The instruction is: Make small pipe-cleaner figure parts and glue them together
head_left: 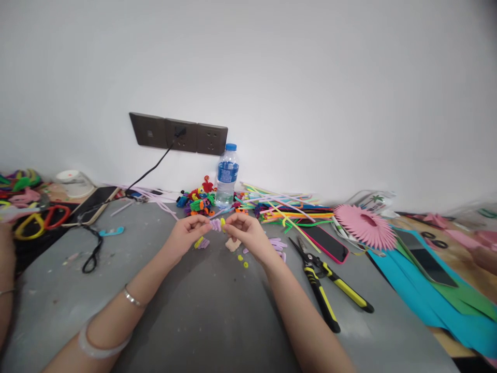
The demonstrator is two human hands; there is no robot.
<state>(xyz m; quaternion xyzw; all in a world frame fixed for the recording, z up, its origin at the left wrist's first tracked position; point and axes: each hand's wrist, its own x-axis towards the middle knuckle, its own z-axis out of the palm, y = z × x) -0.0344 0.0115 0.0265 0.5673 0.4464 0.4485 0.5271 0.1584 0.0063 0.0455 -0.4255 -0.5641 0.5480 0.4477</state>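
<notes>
My left hand (186, 235) pinches a lilac coiled pipe cleaner (215, 225) above the grey table. Against its right end sits a small yellow pipe-cleaner coil (222, 222), between the fingertips of my right hand (250, 237). Whether the two coils are joined, I cannot tell. Below my left fingers lies another lilac and yellow piece (202, 243). A beige bumpy scrap (233, 244) rests under my right fingers, with small yellow coils (245, 264) close by. Several lilac coils (278, 245) lie just right of my right hand.
Black-and-yellow pliers (320, 267) lie open at right, near a pink-cased phone (324, 243). Behind stand a water bottle (227, 176), colourful pipe-cleaner figures (200, 199) and loose pipe cleaners (291, 207). Scissors (56, 216) and a black cable (92, 254) are left. Other people's hands show at both edges.
</notes>
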